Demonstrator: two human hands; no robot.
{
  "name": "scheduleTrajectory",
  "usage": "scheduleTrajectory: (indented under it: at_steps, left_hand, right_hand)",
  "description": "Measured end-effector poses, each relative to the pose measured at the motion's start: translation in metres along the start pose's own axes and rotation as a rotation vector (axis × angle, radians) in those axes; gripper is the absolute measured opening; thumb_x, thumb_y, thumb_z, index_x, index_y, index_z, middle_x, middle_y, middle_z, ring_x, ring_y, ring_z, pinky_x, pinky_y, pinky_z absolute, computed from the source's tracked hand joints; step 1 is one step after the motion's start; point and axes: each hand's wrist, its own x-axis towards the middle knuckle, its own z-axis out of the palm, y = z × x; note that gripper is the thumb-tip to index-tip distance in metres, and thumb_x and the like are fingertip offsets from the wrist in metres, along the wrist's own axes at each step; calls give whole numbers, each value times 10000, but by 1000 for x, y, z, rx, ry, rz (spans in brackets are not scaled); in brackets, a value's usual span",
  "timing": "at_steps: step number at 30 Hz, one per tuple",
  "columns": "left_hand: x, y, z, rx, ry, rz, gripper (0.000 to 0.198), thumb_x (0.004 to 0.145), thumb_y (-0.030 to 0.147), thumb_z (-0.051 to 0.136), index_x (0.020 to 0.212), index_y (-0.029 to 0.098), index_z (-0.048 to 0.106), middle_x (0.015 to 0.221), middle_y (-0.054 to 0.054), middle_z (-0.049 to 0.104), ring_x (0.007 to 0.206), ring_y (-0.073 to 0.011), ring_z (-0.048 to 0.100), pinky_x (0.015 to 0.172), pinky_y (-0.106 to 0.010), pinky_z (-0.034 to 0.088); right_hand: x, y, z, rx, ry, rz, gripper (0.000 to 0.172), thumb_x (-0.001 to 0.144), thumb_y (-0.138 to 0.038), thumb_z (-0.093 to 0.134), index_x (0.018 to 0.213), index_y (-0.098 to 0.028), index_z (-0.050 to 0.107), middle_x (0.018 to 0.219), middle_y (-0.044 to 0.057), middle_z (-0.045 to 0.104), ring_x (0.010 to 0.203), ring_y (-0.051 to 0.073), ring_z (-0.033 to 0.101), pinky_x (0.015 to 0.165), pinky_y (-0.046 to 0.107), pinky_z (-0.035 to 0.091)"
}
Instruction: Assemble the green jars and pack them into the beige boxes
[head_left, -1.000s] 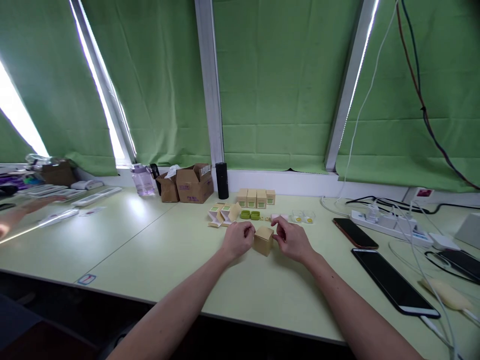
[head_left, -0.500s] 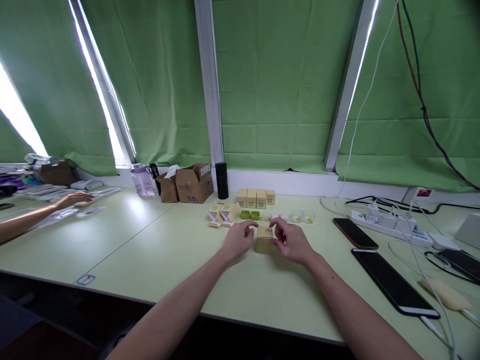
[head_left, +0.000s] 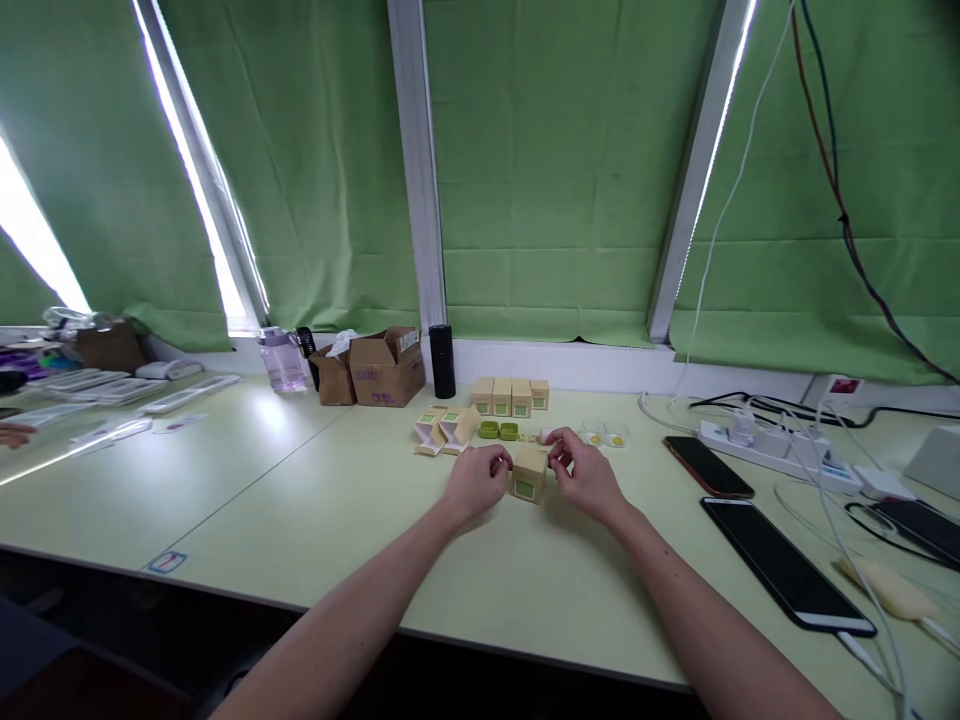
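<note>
A small kraft cardboard box [head_left: 529,474] stands on the table in front of me, turned a little, with a green label on its near face. My left hand [head_left: 480,482] is closed, its curled fingertips at the box's left side. On the other side, the thumb and fingers of my right hand [head_left: 586,478] bend in against the right edge of the box. Just behind are two green plastic containers [head_left: 499,430] and a pale pink piece [head_left: 546,436], partly covered by my right hand. Two opened boxes [head_left: 448,430] lie to the left of them.
Several closed small boxes [head_left: 511,398] stand in a group at the back. Clear cups with yellow bits [head_left: 604,434] sit right of my hands. Phones [head_left: 787,565], a power strip [head_left: 776,455] and cables lie further right. Another person's hand [head_left: 15,434] shows at the far left.
The small box has been turned between my hands, so its green label now faces me. The other person's arm has drawn back to the left edge.
</note>
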Motion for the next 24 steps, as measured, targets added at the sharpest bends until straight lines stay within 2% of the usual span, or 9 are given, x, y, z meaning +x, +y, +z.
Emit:
scheduleTrajectory:
  at_steps: [4, 8, 13, 16, 20, 24]
  left_hand:
    - [-1, 1, 0, 17, -7, 3, 259, 839, 142, 524, 831, 202, 776, 746, -28, 748, 654, -172, 620, 625, -274, 371]
    - [-1, 5, -5, 39, 36, -67, 263, 856, 147, 509, 822, 205, 763, 749, -31, 747, 675, -181, 637, 631, -279, 371]
    - [1, 6, -9, 68, 93, -143, 263, 886, 152, 497, 818, 211, 744, 758, -37, 748, 711, -199, 655, 660, -288, 388]
    - [1, 6, -9, 80, 106, -161, 254, 888, 145, 501, 810, 212, 734, 721, -30, 727, 690, -198, 642, 669, -291, 389]
    - [2, 6, -8, 54, 77, -126, 263, 869, 108, 492, 860, 203, 737, 655, -9, 682, 625, -182, 606, 683, -289, 400]
    - [2, 6, -9, 52, 85, -119, 274, 867, 99, 482, 878, 204, 734, 623, 2, 657, 605, -183, 593, 727, -299, 418]
  right_hand:
    - [0, -3, -1, 66, -6, 10, 354, 808, -119, 511, 1121, -283, 514, 903, -38, 728, 686, 152, 658, 649, 266, 411]
    - [2, 0, -4, 35, -17, 29, 411, 773, -87, 514, 1133, -285, 503, 960, -29, 713, 735, 154, 653, 670, 270, 423]
    - [1, 5, -6, 158, -217, 42, 686, 718, -70, 573, 1340, -309, 408, 1303, 44, 599, 909, 166, 678, 750, 293, 485]
    - [-1, 8, -4, 256, -322, 63, 769, 708, -115, 655, 1395, -301, 362, 1350, 76, 530, 964, 185, 674, 798, 322, 516]
    - [-2, 9, 0, 304, -354, 97, 778, 705, -173, 727, 1388, -285, 370, 1298, 77, 524, 970, 198, 664, 820, 347, 537]
    - [-2, 0, 0, 300, -281, 62, 690, 732, -228, 747, 1341, -297, 429, 1284, 68, 551, 1012, 216, 640, 767, 327, 537]
